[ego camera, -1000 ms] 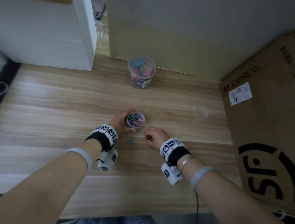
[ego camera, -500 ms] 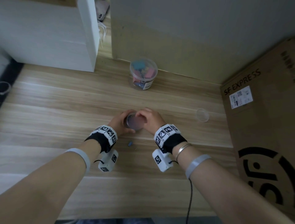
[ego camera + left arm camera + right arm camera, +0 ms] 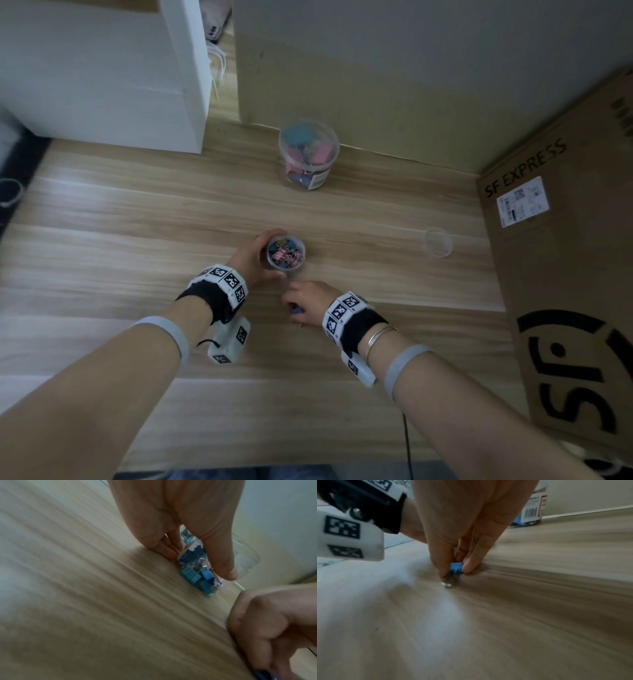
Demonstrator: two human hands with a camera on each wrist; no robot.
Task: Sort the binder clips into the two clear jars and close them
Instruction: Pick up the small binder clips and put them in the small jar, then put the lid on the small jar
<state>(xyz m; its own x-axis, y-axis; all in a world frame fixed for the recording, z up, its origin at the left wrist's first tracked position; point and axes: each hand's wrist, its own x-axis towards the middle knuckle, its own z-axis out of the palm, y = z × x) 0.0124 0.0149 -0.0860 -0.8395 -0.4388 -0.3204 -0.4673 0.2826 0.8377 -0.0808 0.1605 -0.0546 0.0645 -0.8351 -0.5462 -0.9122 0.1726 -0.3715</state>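
A small clear jar holding several pink and blue binder clips stands open on the wooden floor, and my left hand grips its side; the left wrist view shows my fingers curled round the small jar. Just below it my right hand pinches a small blue binder clip at the floor; in the right wrist view thumb and finger squeeze the blue clip. A larger closed clear jar with bigger clips stands farther back. A clear lid lies to the right.
A cardboard SF Express box lines the right side. White furniture stands at the back left and a wall panel behind the large jar. The large jar's barcode label shows behind my right hand.
My right hand went to the small jar's mouth half a second ago, then came back down to the floor and took hold of the blue clip. My left hand stayed on the jar.
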